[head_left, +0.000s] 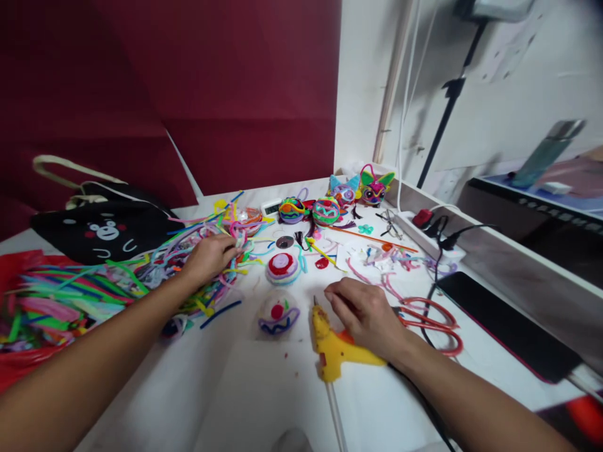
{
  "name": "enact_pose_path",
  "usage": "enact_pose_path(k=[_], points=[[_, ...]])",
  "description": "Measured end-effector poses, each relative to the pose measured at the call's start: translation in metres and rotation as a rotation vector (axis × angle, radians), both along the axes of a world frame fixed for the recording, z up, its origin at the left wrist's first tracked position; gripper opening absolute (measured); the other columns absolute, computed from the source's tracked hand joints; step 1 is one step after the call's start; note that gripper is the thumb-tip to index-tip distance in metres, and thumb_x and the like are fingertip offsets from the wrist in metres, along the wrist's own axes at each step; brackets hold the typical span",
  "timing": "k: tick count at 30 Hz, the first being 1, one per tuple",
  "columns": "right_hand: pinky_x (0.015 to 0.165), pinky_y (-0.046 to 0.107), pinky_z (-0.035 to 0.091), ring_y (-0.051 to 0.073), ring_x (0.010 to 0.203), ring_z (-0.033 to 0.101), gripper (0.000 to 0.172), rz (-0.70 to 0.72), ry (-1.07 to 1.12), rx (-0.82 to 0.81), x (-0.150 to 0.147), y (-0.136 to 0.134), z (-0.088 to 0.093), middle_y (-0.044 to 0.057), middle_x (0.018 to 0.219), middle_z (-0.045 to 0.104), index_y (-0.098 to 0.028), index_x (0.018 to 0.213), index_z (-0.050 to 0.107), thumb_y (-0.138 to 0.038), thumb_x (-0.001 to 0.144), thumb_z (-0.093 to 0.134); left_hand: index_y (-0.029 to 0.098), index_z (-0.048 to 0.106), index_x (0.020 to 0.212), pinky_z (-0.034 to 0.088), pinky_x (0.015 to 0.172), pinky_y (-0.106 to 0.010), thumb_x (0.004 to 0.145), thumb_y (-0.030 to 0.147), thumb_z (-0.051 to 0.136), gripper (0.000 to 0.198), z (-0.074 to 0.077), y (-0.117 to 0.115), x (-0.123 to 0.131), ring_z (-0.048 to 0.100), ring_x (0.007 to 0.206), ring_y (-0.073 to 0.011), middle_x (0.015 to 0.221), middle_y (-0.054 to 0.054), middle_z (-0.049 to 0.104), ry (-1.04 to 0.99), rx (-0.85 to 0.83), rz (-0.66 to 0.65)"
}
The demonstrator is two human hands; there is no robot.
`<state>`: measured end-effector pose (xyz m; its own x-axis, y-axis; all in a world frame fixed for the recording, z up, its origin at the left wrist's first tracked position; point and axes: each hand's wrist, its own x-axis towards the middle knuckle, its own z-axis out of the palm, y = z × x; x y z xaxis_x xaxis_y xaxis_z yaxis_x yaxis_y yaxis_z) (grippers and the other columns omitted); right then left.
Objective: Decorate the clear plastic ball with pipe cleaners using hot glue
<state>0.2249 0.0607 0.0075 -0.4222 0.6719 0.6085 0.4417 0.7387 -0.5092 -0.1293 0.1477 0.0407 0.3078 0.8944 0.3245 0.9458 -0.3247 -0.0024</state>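
Clutter covers the white table (245, 402). At its far left lies a black tote bag (108, 232), and in front of that a broad heap of pipe cleaners (94, 289) in many colours. A dark phone (509, 326) lies flat at the right edge.

The left hand (210, 257) rests on the heap's near end, fingers curled down into the strands and seemingly pinching a few. The right hand (367, 314) lies palm down with its fingers loosely bent and close together, tips on the table. Its heel covers the back of a yellow glue gun (332, 351), and nothing is gripped. Red scissors (433, 323) lie just right of that hand, and two coiled discs (282, 267) sit between the hands.

If hot, the gun's nozzle could burn the right fingers near it or scorch the table. Its cord, crossing the scissors, could snag. Pulling strands might drag the tangle over the discs.

No lettering is legible; the bag shows only a cartoon bear face.
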Motion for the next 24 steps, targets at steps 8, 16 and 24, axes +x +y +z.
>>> enact_pose_path(k=[8,16,24], points=[[0.058,0.023,0.043,0.012,0.060,0.057,0.018,-0.006,0.006,0.000,0.000,0.002,-0.003,0.003,0.070,0.064,-0.016,0.084,0.062,-0.018,0.094,0.047,0.021,0.052,0.059,0.039,0.062,-0.028,0.088,0.038,0.044,0.035,0.007,-0.012,-0.005,0.053,0.062,-0.0169,0.062,-0.002,0.055,-0.149,-0.022,0.021],[0.057,0.023,0.045,0.012,0.061,0.059,0.017,0.002,0.008,-0.019,0.000,0.001,-0.004,0.003,0.071,0.065,-0.017,0.087,0.063,-0.019,0.094,0.048,0.020,0.052,0.061,0.043,0.070,-0.032,0.090,0.036,0.041,0.035,0.004,-0.020,-0.007,0.056,0.069,-0.0192,0.068,-0.005,0.055,-0.097,0.010,-0.056],[0.058,0.023,0.047,0.012,0.060,0.059,0.016,0.021,-0.012,-0.024,0.000,0.000,-0.008,0.002,0.072,0.064,-0.018,0.087,0.062,-0.019,0.095,0.048,0.017,0.071,0.093,0.049,0.089,-0.037,0.091,0.024,0.041,0.030,-0.010,-0.023,-0.016,0.063,0.095,-0.0220,0.102,-0.011,0.068,-0.065,-0.013,-0.161]])
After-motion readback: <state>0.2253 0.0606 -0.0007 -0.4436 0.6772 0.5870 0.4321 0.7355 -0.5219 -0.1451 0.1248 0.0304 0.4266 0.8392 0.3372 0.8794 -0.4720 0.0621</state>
